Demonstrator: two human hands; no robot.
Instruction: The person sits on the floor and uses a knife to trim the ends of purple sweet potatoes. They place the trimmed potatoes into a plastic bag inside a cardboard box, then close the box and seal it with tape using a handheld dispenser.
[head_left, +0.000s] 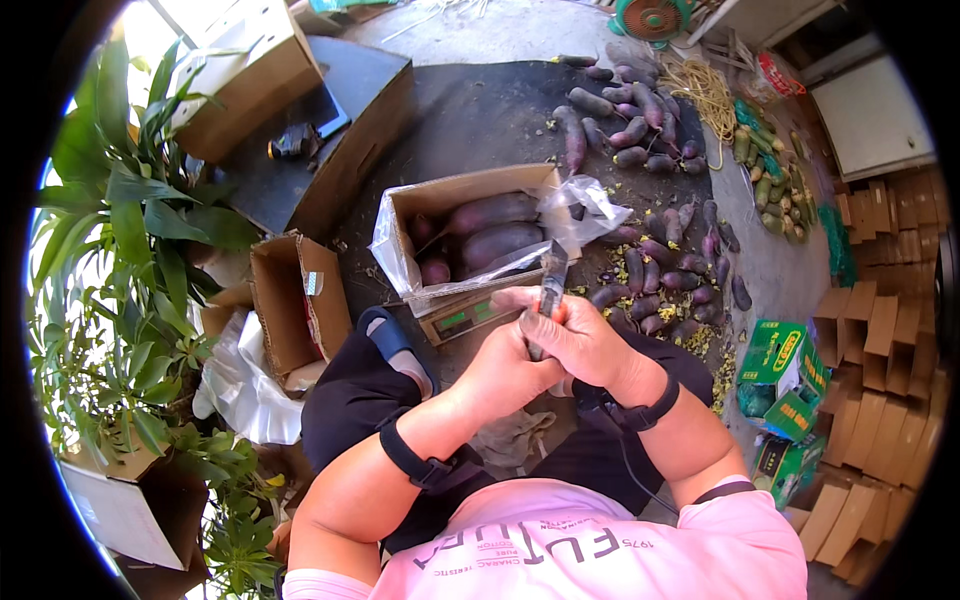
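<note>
A cutting tool that looks like a knife (553, 274), with a soiled blade and some orange on its handle, points away from me. My right hand (600, 341) is closed around its handle, thumb on top. My left hand (499, 367) meets the right one and grips the handle's lower end; its fingers are partly hidden. Just beyond the blade stands an open cardboard box (472, 180), lined with a clear plastic bag (589, 214). Several dark purple radishes (495, 214) lie inside it. The box rests on a scale (457, 321) with a lit green display.
More purple radishes (645, 120) lie on a dark mat, among yellowish leaf scraps (679, 309). Green-skinned vegetables (780, 187), twine (701, 90) and a fan (652, 19) are right. Green cartons (784, 371) adjoin stacked cardboard (885, 360). Left are an open box (326, 300) and plants (142, 217).
</note>
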